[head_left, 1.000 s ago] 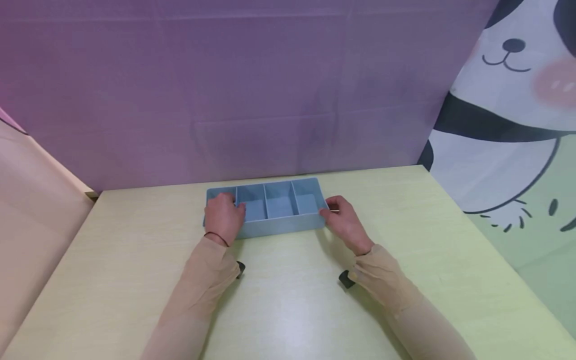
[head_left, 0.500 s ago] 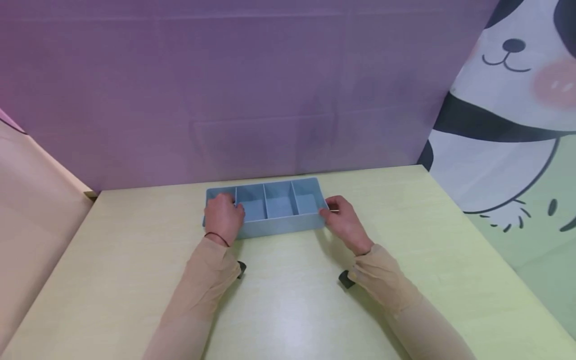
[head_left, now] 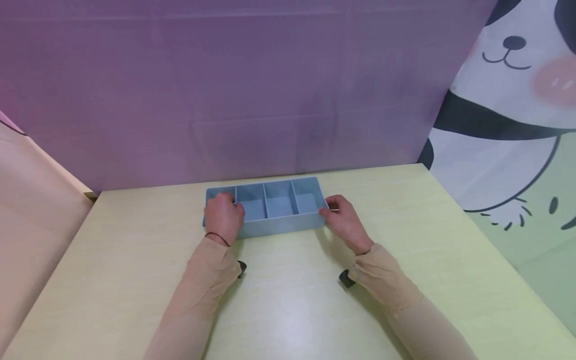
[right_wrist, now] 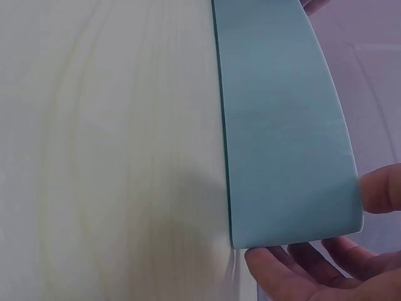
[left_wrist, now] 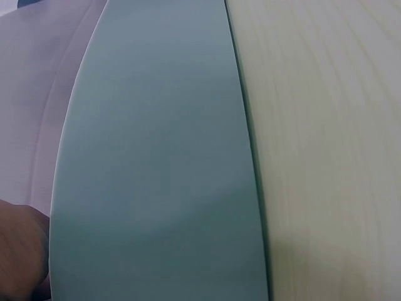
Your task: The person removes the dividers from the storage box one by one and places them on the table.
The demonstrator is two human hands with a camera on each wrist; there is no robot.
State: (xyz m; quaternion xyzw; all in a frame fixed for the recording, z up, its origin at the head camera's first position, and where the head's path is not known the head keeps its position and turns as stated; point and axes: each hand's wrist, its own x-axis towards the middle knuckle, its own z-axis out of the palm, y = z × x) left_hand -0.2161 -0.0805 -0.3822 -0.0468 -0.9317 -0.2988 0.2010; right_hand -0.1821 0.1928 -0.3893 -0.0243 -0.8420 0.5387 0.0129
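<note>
A blue-grey divided storage box (head_left: 281, 226) with a row of open compartments lies near the table's back edge. My left hand (head_left: 221, 215) bends over its left end, fingers curled down into the leftmost compartment, thumb beside the first divider; the fingertips are hidden. In the left wrist view the box's front wall (left_wrist: 156, 150) fills the middle, with part of that hand (left_wrist: 22, 251) past the rim. My right hand (head_left: 344, 220) grips the right end. Its thumb (right_wrist: 382, 188) reaches over the rim and its fingers (right_wrist: 294, 269) lie against the end wall in the right wrist view.
The pale wooden table (head_left: 288, 300) extends in front and to both sides. A purple cloth (head_left: 270, 90) hangs right behind the box. A panda-print cloth (head_left: 504, 165) is at the right. Small black devices (head_left: 346, 278) sit at both wrists.
</note>
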